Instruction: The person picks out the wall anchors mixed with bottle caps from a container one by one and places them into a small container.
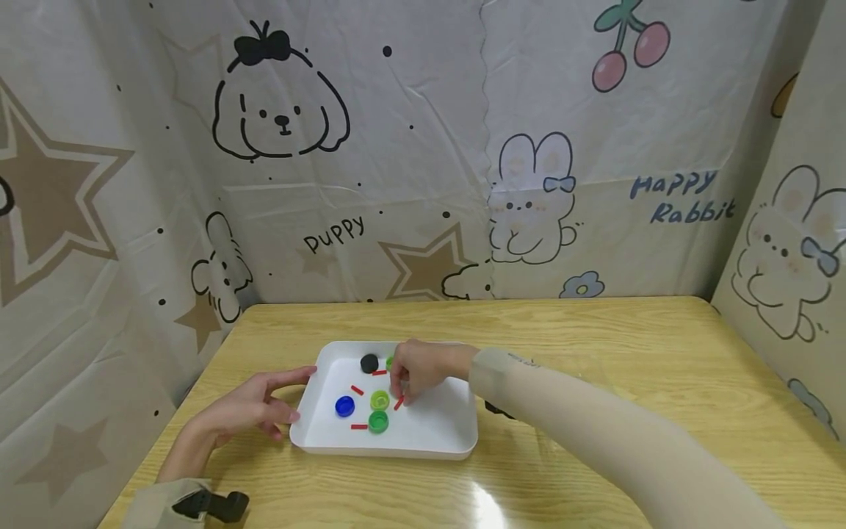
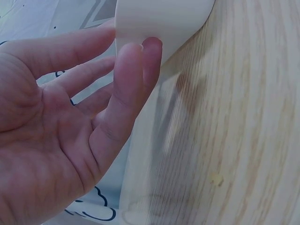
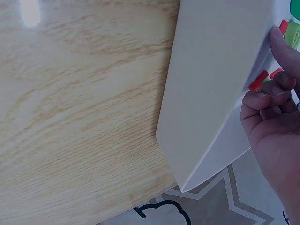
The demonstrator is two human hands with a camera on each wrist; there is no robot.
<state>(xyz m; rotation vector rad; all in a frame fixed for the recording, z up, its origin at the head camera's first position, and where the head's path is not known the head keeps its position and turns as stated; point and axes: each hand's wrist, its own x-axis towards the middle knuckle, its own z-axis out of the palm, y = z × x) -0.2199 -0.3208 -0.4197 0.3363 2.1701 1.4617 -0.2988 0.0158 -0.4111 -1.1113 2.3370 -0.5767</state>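
Note:
A white tray (image 1: 436, 430) lies on the table with bottle caps and small red sticks in it. My left hand (image 1: 254, 404) touches the tray's left wall with spread, fairly straight fingers; in the left wrist view the fingertips rest against the white wall (image 2: 154, 21). My right hand (image 1: 419, 369) reaches into the tray, thumb and fingertip pinching a red stick (image 1: 399, 403) beside a yellow-green cap (image 1: 380, 400). In the right wrist view the thumb meets that stick (image 3: 283, 26) while the other fingers curl near another red stick (image 3: 258, 80). The index finger is hidden there.
Around the hands in the tray lie a black cap (image 1: 369, 363), a blue cap (image 1: 344, 406), a green cap (image 1: 378, 422) and several red sticks. Another green cap (image 1: 390, 363) is partly covered by the right hand. A printed cloth (image 1: 423, 147) hangs behind the wooden table (image 1: 595, 330).

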